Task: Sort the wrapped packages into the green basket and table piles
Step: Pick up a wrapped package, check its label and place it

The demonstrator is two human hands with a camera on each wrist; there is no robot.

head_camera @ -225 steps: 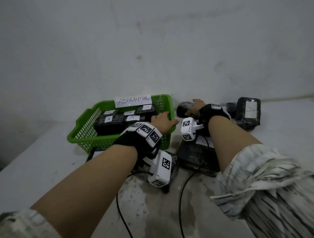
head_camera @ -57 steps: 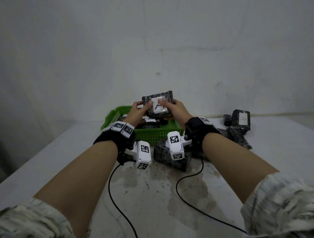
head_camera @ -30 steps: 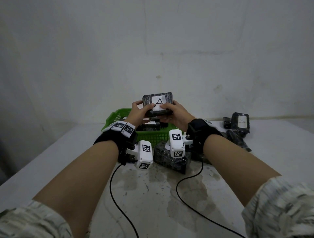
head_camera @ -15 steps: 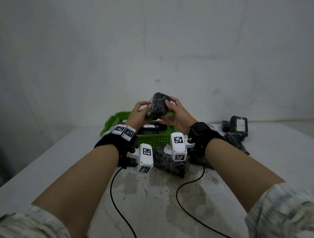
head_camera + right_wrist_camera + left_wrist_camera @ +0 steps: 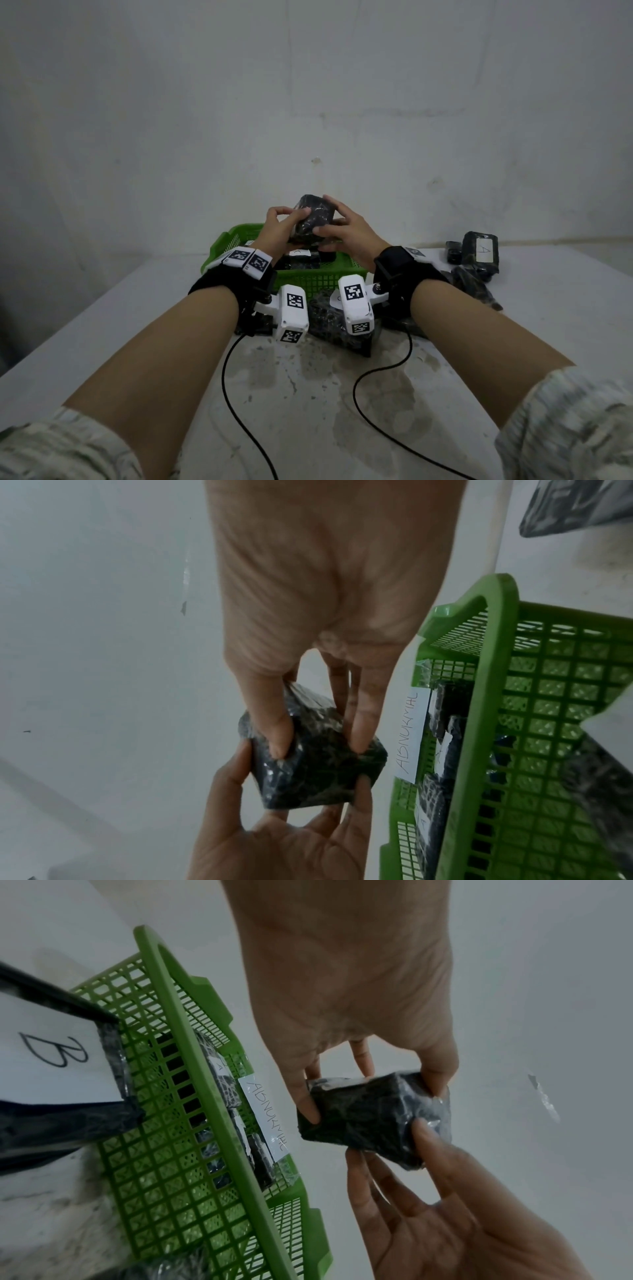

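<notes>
Gripping one black wrapped package (image 5: 313, 219) between your left hand (image 5: 278, 230) and right hand (image 5: 349, 233), fingers curled round it, you hold it above the green basket (image 5: 239, 236) at twelve o'clock on the desk (image 5: 102, 325).

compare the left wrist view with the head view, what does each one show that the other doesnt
Only the left wrist view shows a flat package with a white label marked B, lying outside the green basket, and the basket's paper tag with handwriting.

Only the head view shows both wrist camera units, their cables, the stained table, and a pile of dark packages on the right, one upright with a white label.

Both show the left hand and right hand gripping one dark wrapped package above the basket, which already holds packages.
</notes>
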